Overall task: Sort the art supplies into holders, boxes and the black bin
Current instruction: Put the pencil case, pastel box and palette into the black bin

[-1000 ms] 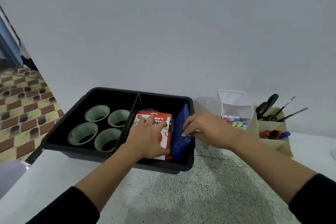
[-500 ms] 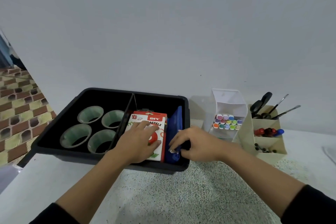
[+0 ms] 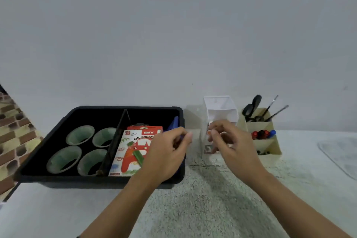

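The left hand [image 3: 166, 152] is raised over the near right corner of the black bin [image 3: 77, 179], with fingers curled and thumb close to the index finger; motion blur prevents confirming whether it holds anything. The right hand [image 3: 229, 145] is raised just right of the bin, in front of the white holder [image 3: 220, 110], with fingers curled toward the thumb; whether it pinches a small item cannot be determined. The two hands are near each other but apart. Under the left hand, the oil pastel box [image 3: 133, 152] lies flat in the right compartment of the bin, printed face up. A blue item [image 3: 174, 122] stands against the bin's right wall, mostly hidden by the left hand. A divider [image 3: 116, 141] runs from far to near and separates this compartment from the left one, which holds four cups [image 3: 80, 135] with green interiors, set two by two. The white holder stands on the counter [image 3: 202, 199] just right of the bin. Further right, a beige holder [image 3: 268, 147] carries scissors [image 3: 253, 106] and two brushes [image 3: 270, 105] in its far section, and red and blue markers [image 3: 260, 134] in the next section.
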Demonstrator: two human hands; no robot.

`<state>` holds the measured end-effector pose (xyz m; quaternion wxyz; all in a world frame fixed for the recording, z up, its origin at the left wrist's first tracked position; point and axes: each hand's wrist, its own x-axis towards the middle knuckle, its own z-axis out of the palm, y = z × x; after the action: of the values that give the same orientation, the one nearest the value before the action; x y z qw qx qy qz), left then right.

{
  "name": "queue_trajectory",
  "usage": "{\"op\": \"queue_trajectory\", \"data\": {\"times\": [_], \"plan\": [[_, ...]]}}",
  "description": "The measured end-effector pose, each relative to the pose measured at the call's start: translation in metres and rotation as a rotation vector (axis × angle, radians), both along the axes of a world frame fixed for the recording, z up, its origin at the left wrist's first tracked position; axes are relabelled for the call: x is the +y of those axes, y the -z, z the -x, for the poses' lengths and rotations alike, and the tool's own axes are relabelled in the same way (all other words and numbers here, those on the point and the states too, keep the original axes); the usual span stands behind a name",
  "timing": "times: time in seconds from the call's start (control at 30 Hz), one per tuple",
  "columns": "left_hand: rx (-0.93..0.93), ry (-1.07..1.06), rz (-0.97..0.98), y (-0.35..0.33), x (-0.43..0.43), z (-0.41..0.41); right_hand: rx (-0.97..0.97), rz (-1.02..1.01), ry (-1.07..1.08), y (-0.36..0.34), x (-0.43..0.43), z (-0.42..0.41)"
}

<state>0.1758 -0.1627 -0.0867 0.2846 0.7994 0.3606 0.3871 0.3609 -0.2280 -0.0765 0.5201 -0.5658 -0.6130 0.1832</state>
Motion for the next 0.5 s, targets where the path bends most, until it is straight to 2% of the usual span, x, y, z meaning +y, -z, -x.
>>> {"op": "queue_trajectory", "data": {"times": [0.27, 0.4, 0.5], "plan": [[-0.048, 0.333, 0.104, -0.003, -0.067, -0.122, 0.098, -0.03, 0.261, 0.014, -0.091, -0.114], [-0.057, 0.411, 0.141, 0.009, -0.1, -0.2, 0.109, 0.034, 0.365, 0.03, -0.137, -0.186], [-0.06, 0.42, 0.191, 0.024, -0.121, -0.263, 0.04, 0.094, 0.451, 0.045, -0.164, -0.247]]}}
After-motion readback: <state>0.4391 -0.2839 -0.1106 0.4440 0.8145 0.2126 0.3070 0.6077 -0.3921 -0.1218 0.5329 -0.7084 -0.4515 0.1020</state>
